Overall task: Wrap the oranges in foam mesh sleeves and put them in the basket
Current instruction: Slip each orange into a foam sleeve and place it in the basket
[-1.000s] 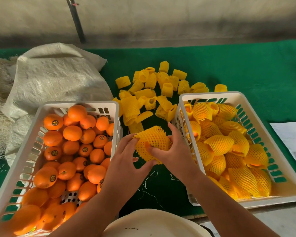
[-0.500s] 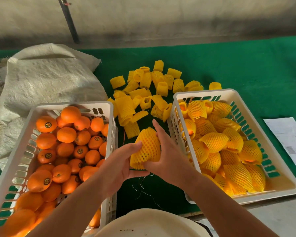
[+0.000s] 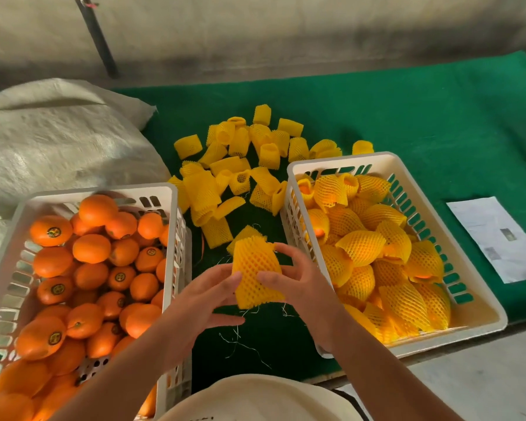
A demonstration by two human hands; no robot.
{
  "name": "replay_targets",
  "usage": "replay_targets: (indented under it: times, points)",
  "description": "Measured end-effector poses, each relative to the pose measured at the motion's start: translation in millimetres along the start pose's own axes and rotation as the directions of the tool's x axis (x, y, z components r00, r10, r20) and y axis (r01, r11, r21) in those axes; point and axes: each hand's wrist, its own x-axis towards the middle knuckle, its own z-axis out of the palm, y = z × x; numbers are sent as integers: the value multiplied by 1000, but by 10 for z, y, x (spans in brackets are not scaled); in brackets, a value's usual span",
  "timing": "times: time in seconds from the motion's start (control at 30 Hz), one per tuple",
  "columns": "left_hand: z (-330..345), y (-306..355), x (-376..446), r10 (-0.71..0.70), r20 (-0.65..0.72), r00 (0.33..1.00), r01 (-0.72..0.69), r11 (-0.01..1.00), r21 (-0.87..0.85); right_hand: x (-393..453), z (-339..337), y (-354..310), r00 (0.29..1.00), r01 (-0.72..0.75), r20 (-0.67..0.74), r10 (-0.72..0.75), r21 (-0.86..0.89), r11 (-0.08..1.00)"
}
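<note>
An orange wrapped in a yellow foam mesh sleeve (image 3: 254, 270) sits between my hands, over the green cloth between the two baskets. My left hand (image 3: 204, 302) holds its lower left side with thumb and fingers. My right hand (image 3: 301, 282) grips its right side, fingers curled round it. The white basket on the left (image 3: 172, 226) holds several bare oranges (image 3: 91, 249). The white basket on the right (image 3: 474, 322) holds several sleeved oranges (image 3: 362, 246). A pile of empty yellow sleeves (image 3: 240, 165) lies behind on the cloth.
A grey woven sack (image 3: 58, 141) lies at the back left. A white paper (image 3: 499, 238) lies right of the right basket on the green cloth (image 3: 423, 117). A dark pole (image 3: 96, 34) leans against the wall behind. Loose threads lie on the cloth near me.
The sleeved orange has been turned upright between my hands and the sleeve now covers it fully. My left hand has shifted from the orange's top to its lower side.
</note>
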Motion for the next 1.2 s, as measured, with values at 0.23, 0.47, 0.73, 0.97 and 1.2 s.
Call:
replay_targets:
  times: [0.23, 0.47, 0.73, 0.97, 1.2]
  points:
    - [-387, -362, -209, 446, -193, 874, -55, 486, 872, -163, -970, 126, 965, -26, -259, 40, 56, 998]
    - [-670, -798, -255, 452, -267, 851, 98, 362, 927, -244, -1879, 682, 878, -333, -476, 47, -539, 773]
    - [-917, -984, -310, 420, -273, 865, 37, 490, 871, -190, -1856, 792, 904, -366, -419, 83, -662, 654]
    - [-1436, -1118, -308, 424, -374, 825, 223, 364, 904, -229, -1748, 798, 907, -358, -411, 93, -634, 686]
    - [-1742, -1298, -355, 109, -453, 885, 378, 403, 834, -118, -1756, 1171, 873, -414, -478, 99, -618, 668]
